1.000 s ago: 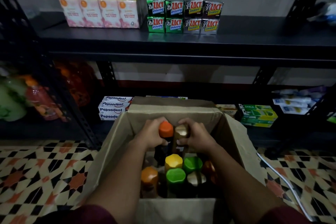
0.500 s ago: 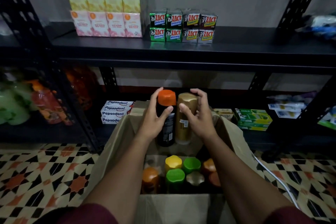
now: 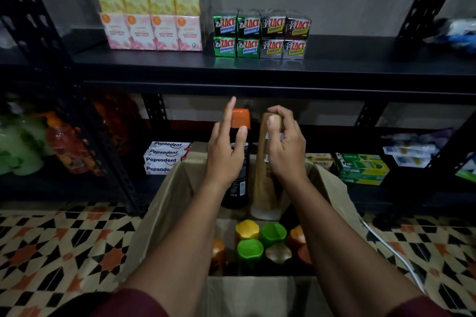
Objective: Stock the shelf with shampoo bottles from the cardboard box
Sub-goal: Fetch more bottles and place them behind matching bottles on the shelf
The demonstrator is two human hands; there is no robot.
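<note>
Now, step: we are lifting two shampoo bottles out of the cardboard box (image 3: 164, 203) and up toward the shelf (image 3: 360, 69).
Left hand: our left hand (image 3: 224, 154) is holding the black bottle with the orange cap (image 3: 238, 162); the thumb is pressing its side and the long fingers are pointing up, almost straight.
Right hand: our right hand (image 3: 286, 149) is wrapping its fingers tight round the gold bottle (image 3: 265, 175), near the top.
Where the bottles are: both are standing up straight, side by side, above the far edge of the box and in front of the lower shelf.
Still in the box: more bottles (image 3: 260, 242) with yellow, green, gold and orange caps are waiting near the box's near edge.
Next move, we are guessing: the two bottles are needing a bare spot, maybe the right part of the upper shelf, beside the green and black boxes (image 3: 261, 35). We are needing to set them down flat so they are not tipping.
Hard to see: the room is dim. We are not reading the bottle labels. Our left palm is hiding how well it is gripping. The things at the far left and far right of the shelves are blurry.
</note>
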